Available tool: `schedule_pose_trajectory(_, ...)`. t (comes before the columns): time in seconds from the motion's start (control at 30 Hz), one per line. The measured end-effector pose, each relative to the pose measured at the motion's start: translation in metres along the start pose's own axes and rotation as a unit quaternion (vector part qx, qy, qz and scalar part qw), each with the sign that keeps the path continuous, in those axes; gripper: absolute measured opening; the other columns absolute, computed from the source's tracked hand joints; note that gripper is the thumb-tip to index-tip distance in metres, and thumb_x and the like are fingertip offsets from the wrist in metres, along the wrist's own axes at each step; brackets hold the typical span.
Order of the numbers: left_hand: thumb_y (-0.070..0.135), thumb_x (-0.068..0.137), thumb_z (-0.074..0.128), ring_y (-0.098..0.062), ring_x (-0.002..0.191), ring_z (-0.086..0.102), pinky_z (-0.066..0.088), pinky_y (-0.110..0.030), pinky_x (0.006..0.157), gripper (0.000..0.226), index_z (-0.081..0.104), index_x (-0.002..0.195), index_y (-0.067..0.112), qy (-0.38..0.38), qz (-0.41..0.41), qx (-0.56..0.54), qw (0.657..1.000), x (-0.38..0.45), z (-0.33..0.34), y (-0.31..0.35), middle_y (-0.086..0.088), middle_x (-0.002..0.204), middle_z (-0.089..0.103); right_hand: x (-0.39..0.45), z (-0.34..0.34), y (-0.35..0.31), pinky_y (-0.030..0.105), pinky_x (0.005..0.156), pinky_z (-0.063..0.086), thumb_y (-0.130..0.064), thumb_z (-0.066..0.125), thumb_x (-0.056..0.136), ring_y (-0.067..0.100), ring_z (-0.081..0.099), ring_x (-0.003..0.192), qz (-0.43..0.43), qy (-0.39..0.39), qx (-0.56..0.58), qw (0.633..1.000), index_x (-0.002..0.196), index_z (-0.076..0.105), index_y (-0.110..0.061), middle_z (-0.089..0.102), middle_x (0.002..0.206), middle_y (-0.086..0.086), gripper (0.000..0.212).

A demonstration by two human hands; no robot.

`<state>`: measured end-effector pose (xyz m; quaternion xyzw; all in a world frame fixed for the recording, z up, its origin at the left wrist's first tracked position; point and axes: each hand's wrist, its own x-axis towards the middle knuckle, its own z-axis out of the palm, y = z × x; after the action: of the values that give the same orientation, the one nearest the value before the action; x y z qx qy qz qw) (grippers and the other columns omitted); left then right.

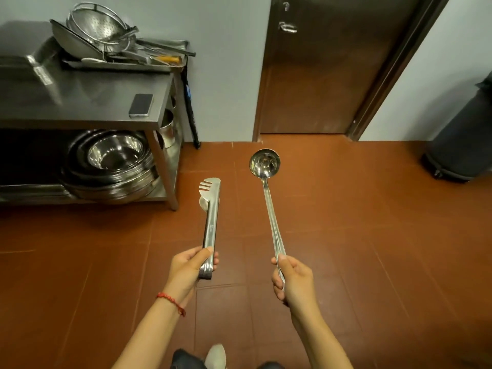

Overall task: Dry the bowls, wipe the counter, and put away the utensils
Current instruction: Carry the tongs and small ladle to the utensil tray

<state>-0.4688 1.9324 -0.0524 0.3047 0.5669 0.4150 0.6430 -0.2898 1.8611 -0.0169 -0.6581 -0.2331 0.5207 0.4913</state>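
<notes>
My left hand (189, 270) grips the hinge end of steel tongs (210, 217), whose slotted tips point away from me over the floor. My right hand (291, 282) holds the long handle of a steel ladle (265, 162), cup facing up and away. Both utensils hang in the air above the red floor. At the left stands a steel counter (80, 94). On its lower shelf sits a stack of steel bowls (114, 166). At the counter's back, a tray (106, 65) carries a colander (98, 27), a large bowl and several utensils.
A phone (141, 105) lies near the counter's right edge. A steel pot (168, 131) stands behind the counter's leg. A metal door (330, 65) is straight ahead and a dark bin (463, 134) stands at the right. Red tiled floor (346, 235) spreads under my arms.
</notes>
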Motion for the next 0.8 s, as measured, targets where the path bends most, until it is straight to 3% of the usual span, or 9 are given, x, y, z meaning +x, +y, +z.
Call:
schedule_pose_trajectory(0.33,0.003,0.085,0.058,-0.007,0.047,0.063,0.052,-0.016,0.044,0.008,0.063,0.080,0.000,0.043,0.018,-0.037,0.998,0.173,0.070,0.082,-0.011,0.067,0.067,0.185,0.029,-0.091,0.013,0.031,0.021,-0.015,0.041,0.097,0.009,0.028,0.025,-0.007,-0.033,-0.008,0.999,0.078,0.056,-0.005,0.037,0.036,-0.003,0.026)
schedule_pose_trajectory(0.5,0.004,0.085,0.058,-0.007,0.047,0.064,0.052,-0.016,0.044,0.011,0.064,0.076,0.004,0.065,0.028,-0.049,0.996,0.254,0.119,0.124,-0.002,0.056,0.070,0.283,0.037,-0.146,0.013,0.032,0.021,-0.016,0.041,0.097,0.009,0.028,0.025,-0.017,-0.059,-0.032,0.998,0.076,0.056,-0.007,0.038,0.035,-0.005,0.027)
schedule_pose_trajectory(0.8,0.007,0.084,0.061,-0.008,0.052,0.066,0.053,-0.018,0.046,0.006,0.065,0.080,0.005,0.087,0.043,-0.062,0.993,0.385,0.159,0.200,-0.003,0.061,0.072,0.430,0.080,-0.233,0.013,0.032,0.021,-0.014,0.041,0.097,0.010,0.027,0.025,-0.025,-0.096,-0.058,0.993,0.076,0.056,-0.005,0.036,0.035,-0.004,0.027)
